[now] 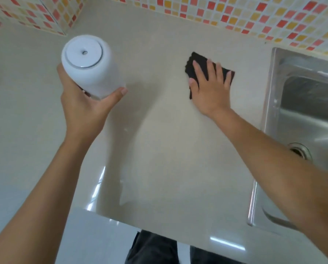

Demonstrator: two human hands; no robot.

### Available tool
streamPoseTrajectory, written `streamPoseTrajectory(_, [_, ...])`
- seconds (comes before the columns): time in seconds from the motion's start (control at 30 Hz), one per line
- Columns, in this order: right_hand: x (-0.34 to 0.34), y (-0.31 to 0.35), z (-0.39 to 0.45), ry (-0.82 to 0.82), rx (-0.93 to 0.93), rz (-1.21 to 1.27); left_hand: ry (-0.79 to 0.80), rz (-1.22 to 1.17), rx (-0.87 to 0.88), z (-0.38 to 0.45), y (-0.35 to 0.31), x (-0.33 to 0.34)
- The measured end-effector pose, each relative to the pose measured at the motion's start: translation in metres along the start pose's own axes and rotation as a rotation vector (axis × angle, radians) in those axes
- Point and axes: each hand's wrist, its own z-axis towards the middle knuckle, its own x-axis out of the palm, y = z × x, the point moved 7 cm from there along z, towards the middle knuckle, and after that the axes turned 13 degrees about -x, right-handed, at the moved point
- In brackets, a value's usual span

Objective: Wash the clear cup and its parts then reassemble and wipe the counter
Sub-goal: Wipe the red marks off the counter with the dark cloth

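Note:
My left hand (87, 109) holds the assembled cup (91, 73) in the air above the left part of the counter, tilted so its white lid with a small centre hole faces me. The cup looks whitish and blurred. My right hand (210, 86) lies flat, fingers spread, pressing a black cloth (192, 67) onto the beige counter (159, 140) near the back, left of the sink. The cloth sticks out beyond the fingertips and beside the thumb.
A stainless steel sink (302, 115) with its drain (299, 150) is set into the counter at the right. Mosaic tile walls (235, 14) in red, orange and cream close off the back and the left corner. The counter's front edge runs across the bottom, above my legs.

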Motion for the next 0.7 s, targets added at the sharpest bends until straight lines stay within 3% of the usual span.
streamPoseTrajectory(0.07, [-0.001, 0.045, -0.06, -0.02, -0.09, -0.029, -0.004, 0.004, -0.005, 0.002, -0.003, -0.002])
streamPoseTrajectory(0.2, [0.0, 0.16, -0.213, 0.125, -0.375, 0.047, -0.009, -0.025, 0.001, 0.009, -0.012, 0.004])
streamPoseTrajectory(0.27, [0.0, 0.182, -0.244, 0.188, -0.469, 0.081, -0.003, -0.027, 0.001, 0.007, -0.013, 0.01])
streamPoseTrajectory(0.37, [0.004, 0.142, -0.164, 0.101, -0.388, 0.075, -0.006, -0.023, -0.003, 0.001, -0.012, 0.012])
streamPoseTrajectory(0.47, [0.004, 0.064, -0.034, -0.004, -0.103, 0.005, -0.008, -0.026, -0.032, -0.006, 0.002, 0.004])
streamPoseTrajectory(0.57, [0.004, 0.009, 0.06, 0.078, 0.071, 0.087, -0.006, -0.005, -0.053, -0.01, 0.018, -0.01])
streamPoseTrajectory(0.7, [0.004, 0.036, 0.044, 0.015, 0.049, 0.041, -0.033, 0.003, -0.051, -0.008, 0.021, -0.03])
